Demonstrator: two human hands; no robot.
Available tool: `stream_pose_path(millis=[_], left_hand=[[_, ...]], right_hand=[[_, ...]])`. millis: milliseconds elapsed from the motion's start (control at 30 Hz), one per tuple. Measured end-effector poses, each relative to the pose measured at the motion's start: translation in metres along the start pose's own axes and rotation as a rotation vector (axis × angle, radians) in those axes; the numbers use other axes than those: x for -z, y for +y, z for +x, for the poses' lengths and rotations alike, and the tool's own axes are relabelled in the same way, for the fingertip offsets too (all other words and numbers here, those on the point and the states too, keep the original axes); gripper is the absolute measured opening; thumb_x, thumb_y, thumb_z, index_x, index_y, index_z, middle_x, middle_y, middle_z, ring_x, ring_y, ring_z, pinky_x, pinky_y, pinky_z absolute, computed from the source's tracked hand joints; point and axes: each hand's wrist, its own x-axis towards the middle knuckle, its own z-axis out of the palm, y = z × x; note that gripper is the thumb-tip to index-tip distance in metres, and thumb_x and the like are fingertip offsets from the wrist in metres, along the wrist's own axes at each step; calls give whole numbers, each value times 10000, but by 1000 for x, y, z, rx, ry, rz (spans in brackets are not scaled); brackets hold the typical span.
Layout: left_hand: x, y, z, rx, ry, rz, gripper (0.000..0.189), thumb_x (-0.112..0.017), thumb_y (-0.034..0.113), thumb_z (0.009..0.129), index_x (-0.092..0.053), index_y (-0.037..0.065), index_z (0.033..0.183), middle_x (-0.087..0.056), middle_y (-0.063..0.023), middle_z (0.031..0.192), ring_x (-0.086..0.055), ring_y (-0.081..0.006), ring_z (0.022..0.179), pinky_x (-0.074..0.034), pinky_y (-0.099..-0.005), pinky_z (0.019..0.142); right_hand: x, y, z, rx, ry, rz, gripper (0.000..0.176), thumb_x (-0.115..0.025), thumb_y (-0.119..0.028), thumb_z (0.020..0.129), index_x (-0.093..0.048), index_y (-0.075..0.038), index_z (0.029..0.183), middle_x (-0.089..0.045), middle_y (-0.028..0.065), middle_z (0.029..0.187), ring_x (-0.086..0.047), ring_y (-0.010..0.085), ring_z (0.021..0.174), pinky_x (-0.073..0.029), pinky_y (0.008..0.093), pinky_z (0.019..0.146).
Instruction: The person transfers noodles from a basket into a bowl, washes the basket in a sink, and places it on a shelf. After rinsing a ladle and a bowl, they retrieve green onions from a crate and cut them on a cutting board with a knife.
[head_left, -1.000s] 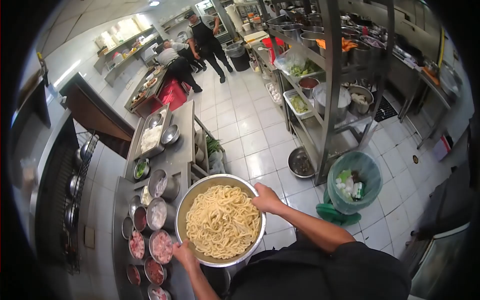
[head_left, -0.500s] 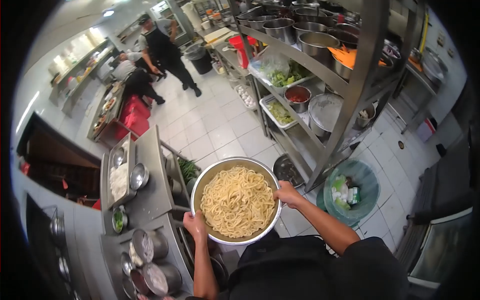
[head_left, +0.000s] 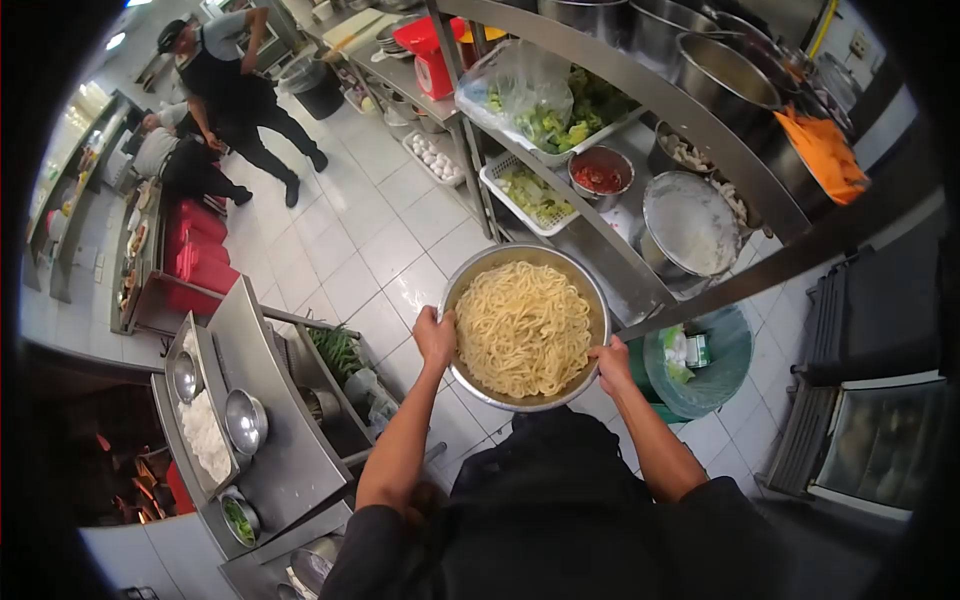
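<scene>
Two hands: both on the bowl (head_left: 474, 277), one at either side, and I see nothing else in them.
Left hand (head_left: 435, 338): gripping the rim on the left, curled firmly about the edge; how far the fingers reach underneath, I can't tell.
Right hand (head_left: 613, 365): on the rim too, lower right, nearer the body, most of its fingers out of sight.
Bowl: out in front of the dark shirt (head_left: 540, 490), held over the tiles (head_left: 345, 285), between counter (head_left: 275, 400) and rack (head_left: 680, 105); it overlaps the rack's lower edge here, touching or not I can't tell.
Noodles (head_left: 525, 330): a big pale heap, mounded in the middle, and none over the edge!
Weight: a hefty load, I'd say; one hand alone would likely let it tip.
Feel: stiff metal outside, soft, probably slippery strands inside, apt to slide together if the bowl leans; nothing brittle, by the look of it.
Best hold: opposite sides of the rim, fingers hooked under, thumbs clear of the heap; any oil up there could cost grip.
Right side: vegetables (head_left: 590, 105) on the rack, green bin (head_left: 732, 375) just beyond the right forearm.
Left side: a small bowl (head_left: 246, 421) on the counter; farther off, a co-worker (head_left: 235, 95) stands.
</scene>
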Motion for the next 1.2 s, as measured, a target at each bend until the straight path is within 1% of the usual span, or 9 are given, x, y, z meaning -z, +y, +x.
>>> stream_pose_path(millis=[100, 367, 433, 533, 733, 833, 967, 1100, 1200], left_hand=[[-38, 0, 27, 5, -67, -24, 238, -679, 170, 737, -540, -20, 704, -546, -111, 592, -478, -173, 541, -405, -367, 521], [-106, 34, 65, -59, -231, 24, 252, -666, 196, 723, -545, -25, 723, -563, -184, 622, -535, -298, 573, -440, -422, 580], [-124, 57, 76, -63, -381, 80, 222, -646, 197, 750, -592, -6, 823, -641, -229, 775, -624, -405, 745, -486, -463, 690], [-165, 74, 96, -202, -470, 67, 224, -640, 191, 749, -624, 21, 894, -651, -241, 854, -634, -403, 825, -497, -479, 746], [-259, 104, 129, -231, -651, 168, 280, -637, 195, 742, -644, 39, 974, -662, -220, 952, -633, -381, 929, -501, -469, 814], [-318, 84, 141, -282, -706, 160, 261, -638, 195, 742, -664, 46, 955, -670, -201, 956, -639, -368, 940, -505, -458, 822], [-307, 119, 146, -130, -840, 87, 376, -784, 239, 577, -697, 72, 902, -674, -175, 992, -645, -327, 957, -506, -425, 832], [-357, 84, 151, -432, -753, -67, 441, -815, 247, 514, -696, 80, 905, -673, -151, 1008, -642, -307, 961, -505, -409, 829], [-364, 86, 137, -252, -639, -406, 441, -819, 253, 507, -698, 91, 899, -670, -135, 1007, -635, -304, 952, -506, -395, 822]], right_hand=[[-1, 1, 26, 31, 65, 20, 321, -532, 81, 708, -552, 27, 1024, -641, 125, 945, -626, 221, 792, -507, 309, 713], [21, 24, 66, 36, 282, 138, 349, -508, 67, 760, -516, 26, 1106, -611, 110, 1030, -606, 236, 869, -482, 348, 763], [25, 17, 62, 29, 327, 323, 345, -519, 54, 764, -521, 8, 1106, -615, 115, 1034, -604, 246, 928, -477, 352, 842], [26, 19, 58, 21, 517, 351, 332, -512, 66, 805, -517, 0, 1131, -587, 115, 1118, -599, 239, 916, -476, 360, 800], [29, 40, 77, 134, 528, 416, 404, -539, 67, 825, -505, -25, 1216, -590, 95, 1190, -571, 249, 1081, -465, 378, 896], [31, 42, 90, 81, 626, 486, 416, -573, 78, 828, -509, -25, 1226, -586, 93, 1211, -602, 225, 1021, -485, 342, 856], [42, 46, 107, 136, 582, 508, 442, -586, 71, 825, -481, -29, 1243, -597, 80, 1157, -598, 213, 985, -485, 335, 838], [34, 39, 115, 145, 609, 545, 443, -578, 77, 818, -479, -27, 1237, -595, 82, 1150, -594, 214, 988, -480, 324, 846], [33, 36, 119, 142, 654, 580, 403, -558, 66, 814, -494, -38, 1198, -582, 84, 1165, -582, 218, 1014, -478, 337, 846]])
